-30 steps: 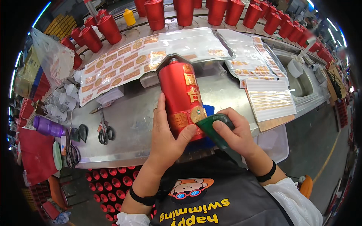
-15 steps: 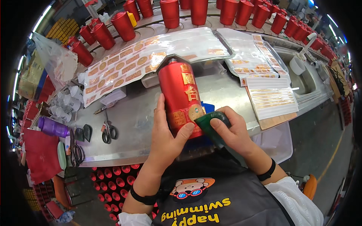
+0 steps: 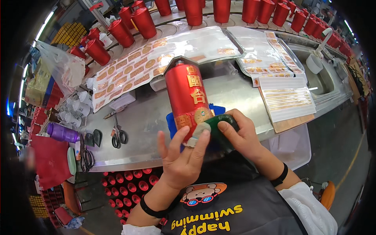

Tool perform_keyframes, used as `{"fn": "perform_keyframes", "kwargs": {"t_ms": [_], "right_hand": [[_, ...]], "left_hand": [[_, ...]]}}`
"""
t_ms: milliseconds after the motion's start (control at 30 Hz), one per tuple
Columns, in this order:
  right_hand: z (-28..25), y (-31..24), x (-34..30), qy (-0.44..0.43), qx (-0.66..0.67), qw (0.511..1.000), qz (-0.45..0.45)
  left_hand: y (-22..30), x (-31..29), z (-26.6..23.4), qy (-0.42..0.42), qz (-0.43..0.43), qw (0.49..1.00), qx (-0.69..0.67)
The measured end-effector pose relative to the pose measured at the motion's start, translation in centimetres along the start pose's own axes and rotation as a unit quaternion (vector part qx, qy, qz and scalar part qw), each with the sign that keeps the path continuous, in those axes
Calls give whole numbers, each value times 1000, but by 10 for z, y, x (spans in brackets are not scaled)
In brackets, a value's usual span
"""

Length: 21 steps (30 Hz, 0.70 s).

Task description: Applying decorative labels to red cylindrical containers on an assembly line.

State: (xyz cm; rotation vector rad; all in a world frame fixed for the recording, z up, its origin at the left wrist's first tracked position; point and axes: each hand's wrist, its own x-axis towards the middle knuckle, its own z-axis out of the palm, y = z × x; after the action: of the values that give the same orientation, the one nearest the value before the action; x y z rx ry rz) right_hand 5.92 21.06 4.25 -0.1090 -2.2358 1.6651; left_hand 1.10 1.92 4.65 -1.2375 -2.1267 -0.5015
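At the centre of the view a tall red cylinder with gold characters and a round gold sticker near its lower end lies tilted, its dark cap pointing toward twelve o'clock and its base toward six, over a blue cloth on the steel counter. The left hand comes up from six o'clock, fingers spread and half curled, its fingertips touching the base of the cylinder and a pale round pad there; it cups rather than clamps. The right hand, in from four o'clock with a black band at the wrist, is closed around a dark green rounded tool pressed against the lower side of the cylinder just beside the gold sticker. At ten o'clock from the cylinder a long sheet of gold stickers lies across the counter, and toward two o'clock more sticker sheets rest on a board. At nine o'clock black-handled scissors lie flat, with a purple bottle farther out near the counter's edge. Rows of red cylinders stand upright along the far side from eleven to one o'clock, and more red ones lie stacked under the counter at seven o'clock.
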Motion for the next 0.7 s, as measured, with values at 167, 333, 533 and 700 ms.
{"fn": "perform_keyframes", "kwargs": {"t_ms": [167,333,533,700], "right_hand": [[0,5,0,6,-4,1000,-3],[1,6,0,3,11,1000,-6],[0,6,0,-2,12,1000,2],[2,7,1,9,-3,1000,-7]], "left_hand": [[-3,-20,-5,1,-39,999,-24],[-8,-26,-15,11,-74,997,-26],[-1,-6,4,-14,1,1000,-11],[-5,-24,2,17,-33,999,-24]]}}
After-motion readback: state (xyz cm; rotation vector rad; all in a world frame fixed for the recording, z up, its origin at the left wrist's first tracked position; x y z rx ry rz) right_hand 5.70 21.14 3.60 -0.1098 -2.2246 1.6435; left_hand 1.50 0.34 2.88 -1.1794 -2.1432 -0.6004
